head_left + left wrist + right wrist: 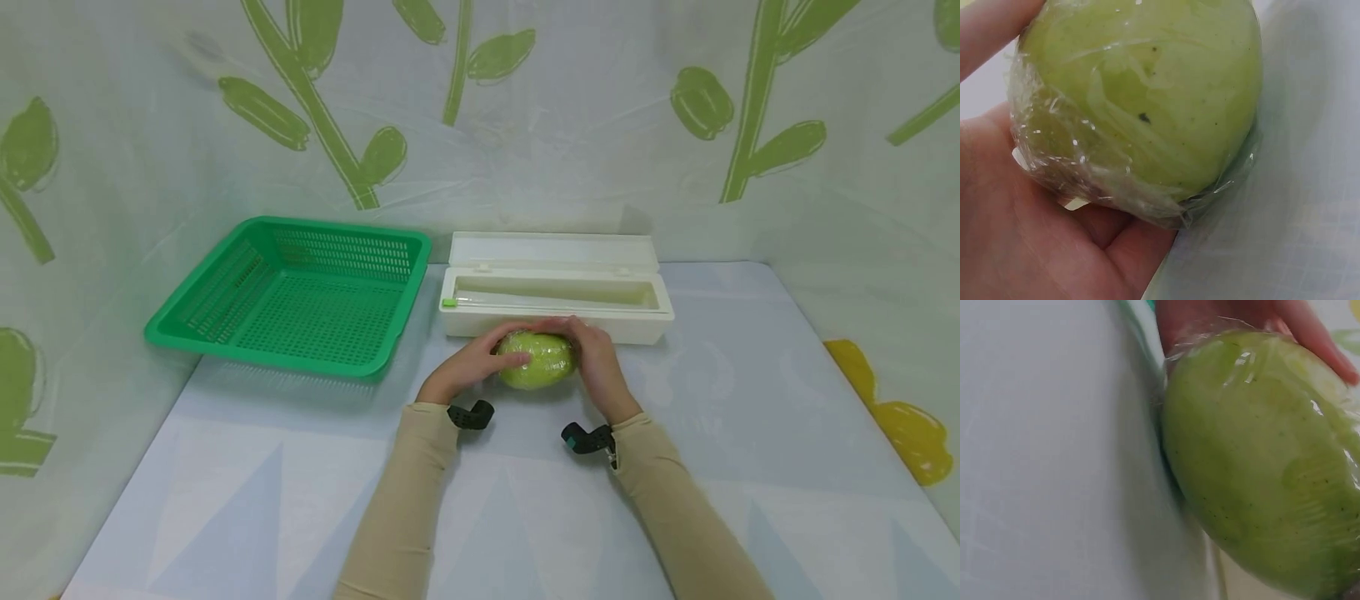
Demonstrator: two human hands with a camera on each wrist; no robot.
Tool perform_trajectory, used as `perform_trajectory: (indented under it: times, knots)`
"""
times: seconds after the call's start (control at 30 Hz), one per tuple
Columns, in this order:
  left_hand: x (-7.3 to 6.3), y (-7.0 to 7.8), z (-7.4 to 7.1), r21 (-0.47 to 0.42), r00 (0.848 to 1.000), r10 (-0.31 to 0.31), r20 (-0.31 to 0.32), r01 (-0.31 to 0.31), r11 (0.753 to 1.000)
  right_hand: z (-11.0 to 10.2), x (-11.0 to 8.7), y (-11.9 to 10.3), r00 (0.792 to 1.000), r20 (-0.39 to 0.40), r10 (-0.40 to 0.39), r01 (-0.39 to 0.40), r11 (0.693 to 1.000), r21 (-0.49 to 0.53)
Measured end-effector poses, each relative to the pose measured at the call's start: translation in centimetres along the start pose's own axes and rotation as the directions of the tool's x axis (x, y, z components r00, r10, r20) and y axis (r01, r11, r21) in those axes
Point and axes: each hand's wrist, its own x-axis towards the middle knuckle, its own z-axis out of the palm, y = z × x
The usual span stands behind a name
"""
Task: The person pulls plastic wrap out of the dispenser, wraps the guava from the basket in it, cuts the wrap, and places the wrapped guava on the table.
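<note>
An oval green fruit [537, 361], smooth with small dark specks and mango-like in shape, is wrapped in clear cling film [1079, 156]. It is held at the front of a white cling-film box [555, 325]. My left hand [468, 367] grips its left end, thumb on the near face and fingers behind. Around the right end and far side curves my right hand [600, 367]; its fingertips are partly hidden. Film bunches and wrinkles near the left palm in the left wrist view. The right wrist view shows the fruit [1260, 462] with smooth, shiny film across it.
Behind the hands, the box's lid [555, 250] stands open, a film roll [540, 300] lies inside, and a green slider [449, 303] is at the left of its front edge. A green plastic basket [360, 367] sits at the left back, beside the patterned wall covering [570, 150].
</note>
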Motion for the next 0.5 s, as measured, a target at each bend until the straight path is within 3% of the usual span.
perform_trajectory:
  times: [0.27,0.33,0.5]
  knots:
    - [0.2,-0.3,0.1,0.02,1.0,-0.019,-0.017,0.02,1.0,-0.6,-0.1,-0.3,0.998,0.058,-0.009,0.017,0.991,-0.131]
    - [0.2,-0.2,0.1,0.015,1.0,-0.017,-0.011,0.017,1.0,-1.1,0.0,-0.2,0.996,0.086,-0.029,0.037,0.995,-0.09]
    - [0.2,-0.4,0.0,-0.006,1.0,-0.015,0.005,0.015,1.0,-2.1,0.3,0.4,0.994,0.108,-0.03,0.012,0.986,0.164]
